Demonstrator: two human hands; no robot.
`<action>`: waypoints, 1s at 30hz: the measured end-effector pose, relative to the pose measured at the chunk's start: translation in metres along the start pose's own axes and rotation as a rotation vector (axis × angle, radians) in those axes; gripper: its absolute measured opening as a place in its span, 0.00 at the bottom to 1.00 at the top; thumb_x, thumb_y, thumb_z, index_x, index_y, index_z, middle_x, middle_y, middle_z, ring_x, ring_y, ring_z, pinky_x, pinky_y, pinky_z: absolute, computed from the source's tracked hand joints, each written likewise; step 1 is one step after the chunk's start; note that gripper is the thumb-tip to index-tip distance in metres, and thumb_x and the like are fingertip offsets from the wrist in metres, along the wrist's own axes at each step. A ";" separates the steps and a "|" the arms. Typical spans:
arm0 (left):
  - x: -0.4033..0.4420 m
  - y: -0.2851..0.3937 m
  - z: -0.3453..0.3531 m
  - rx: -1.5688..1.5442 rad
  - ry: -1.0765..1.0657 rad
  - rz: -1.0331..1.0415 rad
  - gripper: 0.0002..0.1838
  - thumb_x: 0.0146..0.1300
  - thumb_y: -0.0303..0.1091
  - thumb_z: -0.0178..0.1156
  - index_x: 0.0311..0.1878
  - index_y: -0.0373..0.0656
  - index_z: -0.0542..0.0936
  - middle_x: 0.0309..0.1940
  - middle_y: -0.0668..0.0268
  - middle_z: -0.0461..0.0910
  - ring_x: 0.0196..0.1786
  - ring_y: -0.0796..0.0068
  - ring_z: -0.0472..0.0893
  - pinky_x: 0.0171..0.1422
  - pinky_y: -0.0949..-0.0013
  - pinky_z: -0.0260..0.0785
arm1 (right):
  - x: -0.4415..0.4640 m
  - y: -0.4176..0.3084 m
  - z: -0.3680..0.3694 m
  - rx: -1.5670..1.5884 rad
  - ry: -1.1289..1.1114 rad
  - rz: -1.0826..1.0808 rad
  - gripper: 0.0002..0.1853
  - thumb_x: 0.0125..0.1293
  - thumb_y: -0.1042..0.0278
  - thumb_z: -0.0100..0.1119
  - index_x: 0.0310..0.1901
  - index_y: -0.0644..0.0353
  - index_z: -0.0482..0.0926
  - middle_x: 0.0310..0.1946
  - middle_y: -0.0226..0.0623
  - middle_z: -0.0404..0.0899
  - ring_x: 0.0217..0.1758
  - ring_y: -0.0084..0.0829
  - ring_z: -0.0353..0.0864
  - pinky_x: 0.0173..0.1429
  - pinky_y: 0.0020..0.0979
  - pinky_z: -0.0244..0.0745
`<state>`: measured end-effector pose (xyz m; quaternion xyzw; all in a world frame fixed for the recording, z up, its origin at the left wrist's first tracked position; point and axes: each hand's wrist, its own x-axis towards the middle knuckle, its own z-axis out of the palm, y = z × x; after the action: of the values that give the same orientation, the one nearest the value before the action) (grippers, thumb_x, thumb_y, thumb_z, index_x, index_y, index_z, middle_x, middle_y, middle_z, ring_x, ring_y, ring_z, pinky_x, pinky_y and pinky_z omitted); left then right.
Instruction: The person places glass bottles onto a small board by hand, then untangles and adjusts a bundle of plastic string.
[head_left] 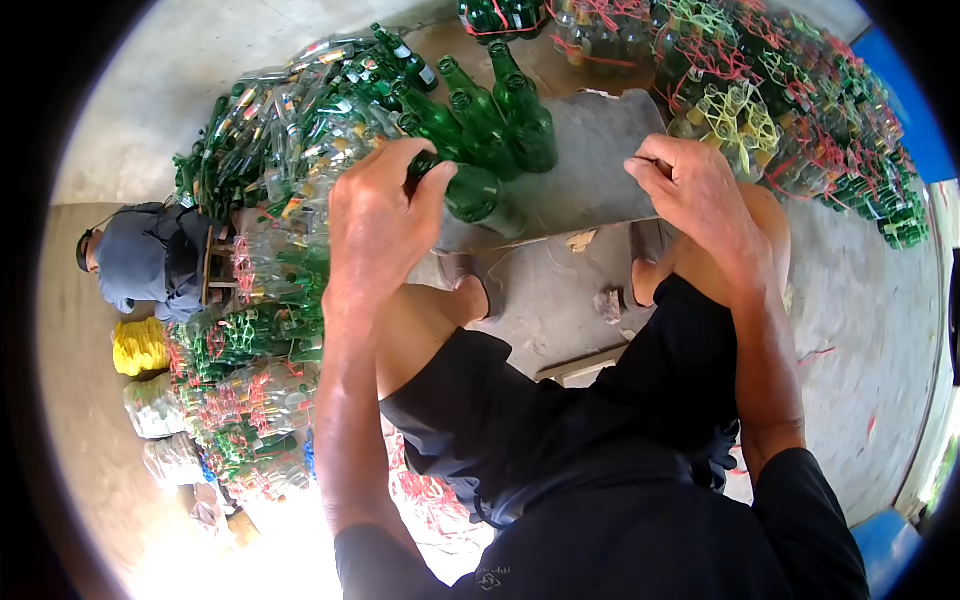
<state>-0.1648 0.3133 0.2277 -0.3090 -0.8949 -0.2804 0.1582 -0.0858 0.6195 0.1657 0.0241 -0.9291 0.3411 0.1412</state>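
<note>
My left hand [385, 210] is closed round the neck of a green glass bottle [480, 193], which tilts with its base toward me over the near edge of a low grey work surface [600, 150]. Just beyond it, several green bottles [500, 115] stand grouped on that surface. My right hand [695, 190] hovers by the surface's right edge above my knee. Its thumb and forefinger are pinched together, and the curled fingers hide whatever they may hold.
A heap of loose bottles [290, 125] lies at the left by the wall. Bundles of bottles tied with red and yellow-green string [740, 130] stack up at the right. Another person [160, 255] sits at the far left beside more bundles [250, 390] and a yellow bundle [140, 347].
</note>
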 end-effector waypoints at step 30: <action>0.019 -0.038 0.101 0.148 0.040 -0.022 0.13 0.61 0.36 0.72 0.44 0.37 0.86 0.37 0.48 0.87 0.38 0.45 0.87 0.42 0.52 0.81 | 0.001 0.010 0.008 0.073 0.064 -0.104 0.07 0.70 0.69 0.69 0.37 0.64 0.83 0.20 0.37 0.73 0.23 0.23 0.68 0.29 0.32 0.65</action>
<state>-0.2145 0.3580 0.1404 -0.2812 -0.9132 -0.2212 0.1953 -0.0904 0.6218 0.1537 0.0664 -0.9084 0.3677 0.1875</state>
